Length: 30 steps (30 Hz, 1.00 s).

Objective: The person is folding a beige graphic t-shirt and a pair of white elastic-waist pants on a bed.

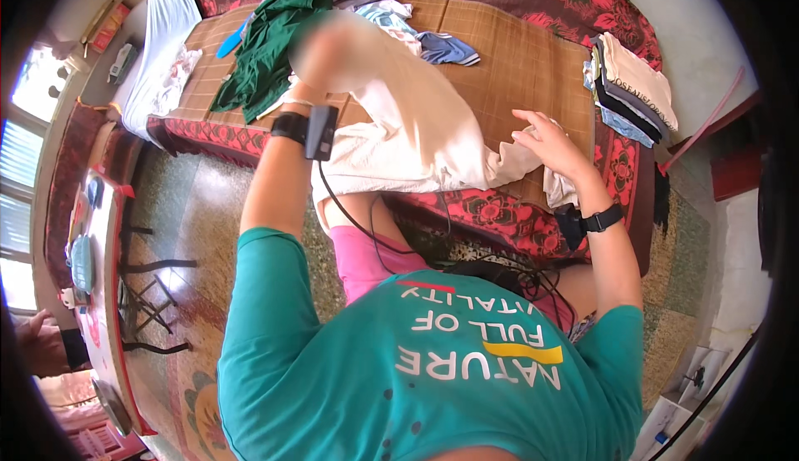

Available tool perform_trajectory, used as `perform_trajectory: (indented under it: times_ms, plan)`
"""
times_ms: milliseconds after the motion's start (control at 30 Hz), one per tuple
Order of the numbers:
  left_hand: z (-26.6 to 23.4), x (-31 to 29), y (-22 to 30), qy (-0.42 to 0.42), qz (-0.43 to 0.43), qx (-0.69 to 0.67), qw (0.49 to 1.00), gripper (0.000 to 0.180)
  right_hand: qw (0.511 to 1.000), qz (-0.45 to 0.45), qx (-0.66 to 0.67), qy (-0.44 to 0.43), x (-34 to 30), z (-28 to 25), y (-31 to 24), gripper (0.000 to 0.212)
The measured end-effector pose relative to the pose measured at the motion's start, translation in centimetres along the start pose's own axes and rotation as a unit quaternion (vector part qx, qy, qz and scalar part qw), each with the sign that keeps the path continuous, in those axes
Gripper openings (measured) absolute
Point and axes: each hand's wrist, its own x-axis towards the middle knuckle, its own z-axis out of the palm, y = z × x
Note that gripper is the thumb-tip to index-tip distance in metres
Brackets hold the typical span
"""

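A cream-white garment (416,141) lies across the woven mat (516,61) on the bed. My left hand (329,49) is raised and blurred, gripping one end of the garment and lifting it. My right hand (549,141) rests on the other end of the garment near the mat's front edge, fingers spread and pressing the cloth down. Both wrists carry black bands with small devices.
A pile of loose clothes, with a dark green garment (270,37) on top, lies at the mat's far left. A stack of folded clothes (632,86) sits at the right. A red patterned bedspread (516,220) hangs at the front edge. A table (91,245) stands at left.
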Motion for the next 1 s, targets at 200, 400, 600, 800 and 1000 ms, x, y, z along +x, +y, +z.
perform_trajectory:
  times_ms: [200,400,600,800,1000]
  plan:
    - [8.2,-1.1,22.3,-0.206,0.093,0.031,0.974,0.03,0.991,-0.112,0.075,0.016,1.1,-6.1,-6.8,0.046]
    - [17.2,-6.9,35.0,-0.38,0.19,0.065,0.903,0.029,0.949,-0.21,0.216,0.09,-0.7,-13.7,-14.7,0.047]
    - [22.5,-13.2,42.8,-0.546,0.188,-0.026,0.816,0.025,0.838,-0.28,0.462,0.076,-1.2,-18.5,-18.0,0.048]
    - [24.3,-16.3,45.7,-0.563,0.196,-0.07,0.799,0.026,0.807,-0.319,0.497,-0.029,-5.2,-18.7,-21.8,0.058]
    - [23.3,-16.4,46.3,-0.559,0.221,-0.036,0.798,0.027,0.846,-0.198,0.492,-0.049,-5.4,-17.5,-21.2,0.053]
